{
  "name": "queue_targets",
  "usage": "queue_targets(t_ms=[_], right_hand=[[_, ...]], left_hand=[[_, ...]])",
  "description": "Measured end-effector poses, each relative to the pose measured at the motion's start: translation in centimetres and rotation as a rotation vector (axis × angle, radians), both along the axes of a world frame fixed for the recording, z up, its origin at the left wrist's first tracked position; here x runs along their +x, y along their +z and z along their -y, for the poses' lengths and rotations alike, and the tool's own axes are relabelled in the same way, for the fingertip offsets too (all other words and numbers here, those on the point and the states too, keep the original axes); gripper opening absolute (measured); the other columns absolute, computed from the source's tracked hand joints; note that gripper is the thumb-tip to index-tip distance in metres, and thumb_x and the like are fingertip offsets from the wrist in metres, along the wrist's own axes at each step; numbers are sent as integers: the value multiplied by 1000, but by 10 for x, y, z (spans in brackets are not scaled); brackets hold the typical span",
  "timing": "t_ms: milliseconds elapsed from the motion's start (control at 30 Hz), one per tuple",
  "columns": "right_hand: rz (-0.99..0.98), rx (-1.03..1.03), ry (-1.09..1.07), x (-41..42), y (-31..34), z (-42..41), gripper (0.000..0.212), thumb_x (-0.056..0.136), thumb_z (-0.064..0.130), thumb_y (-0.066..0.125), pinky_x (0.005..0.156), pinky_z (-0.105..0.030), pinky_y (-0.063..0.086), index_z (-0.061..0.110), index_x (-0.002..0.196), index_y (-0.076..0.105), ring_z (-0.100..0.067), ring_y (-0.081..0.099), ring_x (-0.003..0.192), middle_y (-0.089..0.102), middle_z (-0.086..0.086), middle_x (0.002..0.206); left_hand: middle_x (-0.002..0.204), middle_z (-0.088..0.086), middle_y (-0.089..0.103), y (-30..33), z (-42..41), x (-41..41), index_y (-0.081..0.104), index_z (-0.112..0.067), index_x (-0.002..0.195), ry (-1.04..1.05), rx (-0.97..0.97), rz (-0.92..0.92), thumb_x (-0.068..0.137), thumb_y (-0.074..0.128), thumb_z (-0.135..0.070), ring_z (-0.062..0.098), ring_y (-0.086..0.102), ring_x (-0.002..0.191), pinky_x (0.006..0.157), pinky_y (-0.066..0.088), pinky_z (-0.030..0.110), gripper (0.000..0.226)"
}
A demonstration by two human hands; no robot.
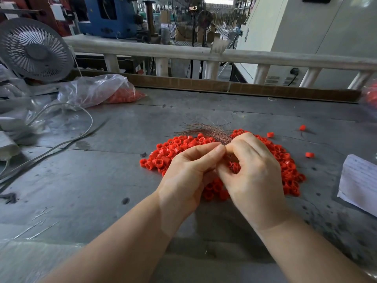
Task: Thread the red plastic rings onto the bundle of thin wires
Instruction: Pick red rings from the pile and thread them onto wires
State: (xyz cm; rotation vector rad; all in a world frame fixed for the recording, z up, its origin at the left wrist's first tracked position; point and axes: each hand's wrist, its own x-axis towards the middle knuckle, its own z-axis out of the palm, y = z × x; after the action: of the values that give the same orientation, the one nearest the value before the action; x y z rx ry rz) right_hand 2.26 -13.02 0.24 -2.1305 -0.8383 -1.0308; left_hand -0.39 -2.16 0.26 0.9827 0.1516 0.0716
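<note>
A heap of small red plastic rings lies on the grey metal table. A bundle of thin copper-coloured wires fans out to the left above the heap. My right hand pinches the bundle at its gathered end, fingers curled round it. Beside it, my left hand has its fingertips meeting the right hand's at the wires, pinching there. Whether a ring sits between the fingers is hidden. A few stray rings lie at the right.
A clear plastic bag of red rings lies at the back left by a grey fan. White cables trail across the left side. A sheet of paper rests at the right edge. A white railing runs behind.
</note>
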Motion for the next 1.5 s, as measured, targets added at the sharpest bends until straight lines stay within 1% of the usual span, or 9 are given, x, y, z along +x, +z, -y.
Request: queue_targets(t_ms=[233, 333, 467, 633, 767, 1000, 1267, 1367, 1500], right_hand=[[-27, 23, 73, 1, -1, 2, 5, 80, -1, 64, 68, -33, 49, -2, 76, 67, -25, 58, 72, 59, -11, 77], [-69, 9, 94, 1, -1, 3, 4, 79, -3, 66, 68, -34, 52, -2, 81, 70, -25, 61, 75, 63, -11, 81], [-177, 73, 155, 3, 2, 5, 2, 80, 5, 67, 72, -27, 49, 3, 80, 68, -18, 59, 77, 63, -4, 80], [-531, 272, 159, 6, 4, 3, 19, 87, 27, 65, 80, -16, 46, 15, 101, 69, -5, 63, 85, 68, 7, 88], [-773, 434, 381, 7, 5, 6, 14, 89, 18, 60, 67, -14, 49, 22, 87, 73, -2, 68, 77, 74, 8, 78], [-807, 511, 411, 6, 4, 5, 18, 89, 12, 60, 62, -14, 49, 21, 81, 72, -9, 70, 72, 74, 4, 74], [-772, 551, 411, 8, 4, 6, 23, 90, 8, 58, 61, -11, 47, 22, 78, 72, 1, 64, 68, 71, 8, 70], [-796, 566, 419, 10, 3, 7, 25, 90, 10, 59, 60, -12, 48, 23, 73, 72, 0, 64, 68, 71, 8, 69], [-931, 627, 495, 10, 2, 8, 18, 87, 22, 61, 54, -15, 46, 22, 76, 75, -7, 63, 66, 69, 2, 68]], left_hand=[[58, 0, 65, 1, 0, 1, 66, -6, 89, 21, -47, 44, 72, 62, -12, 5, 63, 54, 58, 54, 17, 19], [65, 5, 69, -1, 1, 1, 65, -3, 92, 68, 7, 77, 87, 54, -6, 11, 67, 62, 61, 56, 20, 13], [81, 12, 73, -2, 2, 2, 66, -1, 96, 132, 153, 108, 92, 50, 0, 20, 71, 75, 68, 58, 25, 17], [86, 11, 74, -1, 4, 0, 71, -9, 89, 164, 296, 180, 90, 54, 0, 21, 71, 82, 72, 57, 25, 19], [84, 11, 74, 1, 6, -3, 71, -10, 87, 157, 340, 224, 89, 54, 2, 20, 72, 79, 69, 56, 23, 21], [78, 10, 73, -2, 9, -2, 70, -11, 83, 214, 397, 252, 88, 56, 4, 20, 71, 75, 68, 57, 24, 22], [90, 14, 73, -3, 9, -3, 70, -6, 98, 130, 301, 230, 83, 63, -2, 25, 70, 88, 81, 57, 31, 16], [91, 17, 72, -3, 8, -3, 69, -5, 97, 144, 311, 237, 79, 66, 2, 28, 69, 88, 82, 57, 32, 19], [90, 9, 73, -1, 8, -5, 69, -9, 94, 142, 358, 289, 83, 62, 6, 19, 71, 85, 78, 57, 26, 20]])
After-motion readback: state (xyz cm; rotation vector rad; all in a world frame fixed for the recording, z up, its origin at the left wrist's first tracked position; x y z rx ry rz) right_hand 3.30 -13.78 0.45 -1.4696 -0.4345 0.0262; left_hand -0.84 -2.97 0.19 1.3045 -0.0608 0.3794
